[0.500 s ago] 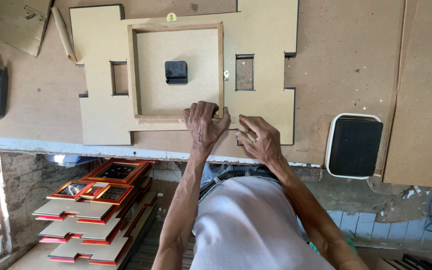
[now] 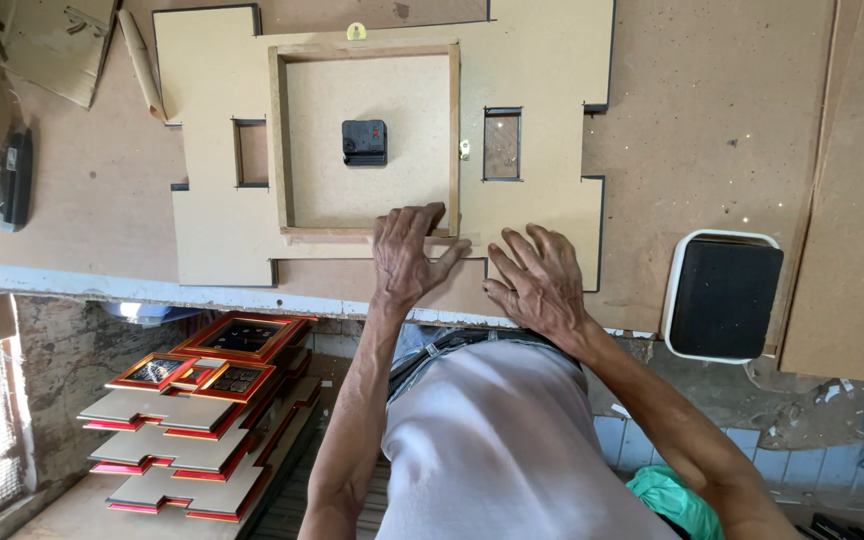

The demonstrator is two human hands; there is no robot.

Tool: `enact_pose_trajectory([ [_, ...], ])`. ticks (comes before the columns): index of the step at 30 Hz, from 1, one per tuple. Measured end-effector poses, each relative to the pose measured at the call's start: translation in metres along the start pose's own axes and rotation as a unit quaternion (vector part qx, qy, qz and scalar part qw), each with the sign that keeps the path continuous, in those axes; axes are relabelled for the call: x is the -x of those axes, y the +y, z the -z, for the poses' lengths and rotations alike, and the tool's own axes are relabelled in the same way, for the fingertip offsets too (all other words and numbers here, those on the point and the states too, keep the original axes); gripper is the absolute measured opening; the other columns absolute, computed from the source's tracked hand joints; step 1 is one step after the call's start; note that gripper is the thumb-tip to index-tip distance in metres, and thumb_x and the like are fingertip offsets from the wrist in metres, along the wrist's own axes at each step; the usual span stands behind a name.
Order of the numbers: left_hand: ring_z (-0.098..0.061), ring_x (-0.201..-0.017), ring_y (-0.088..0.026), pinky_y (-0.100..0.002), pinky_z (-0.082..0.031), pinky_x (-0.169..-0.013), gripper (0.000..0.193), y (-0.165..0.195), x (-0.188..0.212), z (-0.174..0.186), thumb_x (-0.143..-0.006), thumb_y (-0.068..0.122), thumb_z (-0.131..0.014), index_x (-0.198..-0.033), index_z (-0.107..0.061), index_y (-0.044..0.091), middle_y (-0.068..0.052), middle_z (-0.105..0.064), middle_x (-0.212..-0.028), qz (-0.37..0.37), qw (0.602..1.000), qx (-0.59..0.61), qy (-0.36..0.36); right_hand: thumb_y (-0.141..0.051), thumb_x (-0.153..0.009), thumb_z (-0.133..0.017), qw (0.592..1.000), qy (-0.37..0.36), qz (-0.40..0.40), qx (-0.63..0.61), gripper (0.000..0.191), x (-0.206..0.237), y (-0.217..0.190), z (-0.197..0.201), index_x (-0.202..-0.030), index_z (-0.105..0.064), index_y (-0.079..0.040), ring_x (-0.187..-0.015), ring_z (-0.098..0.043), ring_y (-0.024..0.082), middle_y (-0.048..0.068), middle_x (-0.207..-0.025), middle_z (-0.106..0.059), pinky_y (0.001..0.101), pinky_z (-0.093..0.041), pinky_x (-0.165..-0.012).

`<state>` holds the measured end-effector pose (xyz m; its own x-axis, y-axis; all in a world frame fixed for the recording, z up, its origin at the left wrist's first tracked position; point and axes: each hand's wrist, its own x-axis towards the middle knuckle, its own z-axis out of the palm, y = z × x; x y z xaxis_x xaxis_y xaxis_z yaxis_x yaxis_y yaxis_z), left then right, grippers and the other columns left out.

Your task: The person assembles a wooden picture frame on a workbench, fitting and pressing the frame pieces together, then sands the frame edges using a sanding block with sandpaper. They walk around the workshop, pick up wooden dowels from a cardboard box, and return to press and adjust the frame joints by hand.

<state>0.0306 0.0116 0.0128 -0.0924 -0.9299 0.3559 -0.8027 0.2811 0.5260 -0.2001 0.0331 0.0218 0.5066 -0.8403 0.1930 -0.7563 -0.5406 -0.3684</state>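
A stepped fibreboard panel [image 2: 552, 60] lies back side up on the brown workbench [image 2: 712, 130]. A raised wooden frame [image 2: 280, 140] sits on it, with a small black clock movement [image 2: 364, 142] at its middle and two small rectangular cut-outs at the sides. My left hand [image 2: 410, 252] lies flat, fingers spread, on the frame's near edge. Just to its right, my right hand [image 2: 540, 280] rests flat on the panel's near edge. Neither hand holds anything.
A black pad in a white tray [image 2: 722, 296] sits at the bench's right. A dark brush [image 2: 14, 180] and cardboard scraps [image 2: 62, 50] lie at the left. Under the bench, at the left, is a stack of red-edged frames [image 2: 202, 410].
Both hands have flattened and spread their fingers on the panel's near edge. The panel has not visibly moved.
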Motion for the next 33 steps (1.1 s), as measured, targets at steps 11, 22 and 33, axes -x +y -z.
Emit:
enact_pose_trajectory([
  [11,-0.068,-0.09,-0.019,-0.038,-0.054,-0.086,0.031,-0.025,0.006,-0.001,-0.089,0.029,-0.084,-0.11,-0.076,0.008,-0.005,-0.072,-0.097,-0.002,0.991,0.115,-0.073,0.001,-0.081,-0.065,0.975,-0.021,-0.088,-0.205,0.074,-0.02,-0.016,-0.078,-0.151,-0.042,0.007,-0.114,-0.062,0.04,0.027,-0.121,-0.065,0.0452,-0.061,-0.088],
  [22,-0.067,-0.091,-0.023,-0.04,-0.052,-0.08,0.028,-0.019,0.006,-0.006,-0.085,0.029,-0.085,-0.102,-0.076,0.01,-0.004,-0.071,-0.096,-0.072,0.996,0.036,-0.05,-0.005,-0.084,-0.049,0.839,-0.134,-0.242,-0.469,0.079,-0.032,0.013,-0.063,-0.16,-0.027,-0.006,-0.135,-0.054,0.031,0.016,-0.155,-0.045,0.0419,-0.066,-0.09],
  [33,-0.054,-0.084,-0.023,-0.045,-0.038,-0.086,0.026,-0.004,0.007,-0.023,-0.085,0.031,-0.078,-0.081,-0.065,0.009,-0.006,-0.058,-0.082,-0.062,0.996,-0.008,0.056,-0.067,-0.097,-0.063,0.986,0.014,-0.087,0.139,0.084,-0.025,0.096,-0.035,-0.144,-0.052,0.002,-0.132,-0.054,0.046,0.038,-0.145,-0.052,0.0595,-0.045,-0.108],
])
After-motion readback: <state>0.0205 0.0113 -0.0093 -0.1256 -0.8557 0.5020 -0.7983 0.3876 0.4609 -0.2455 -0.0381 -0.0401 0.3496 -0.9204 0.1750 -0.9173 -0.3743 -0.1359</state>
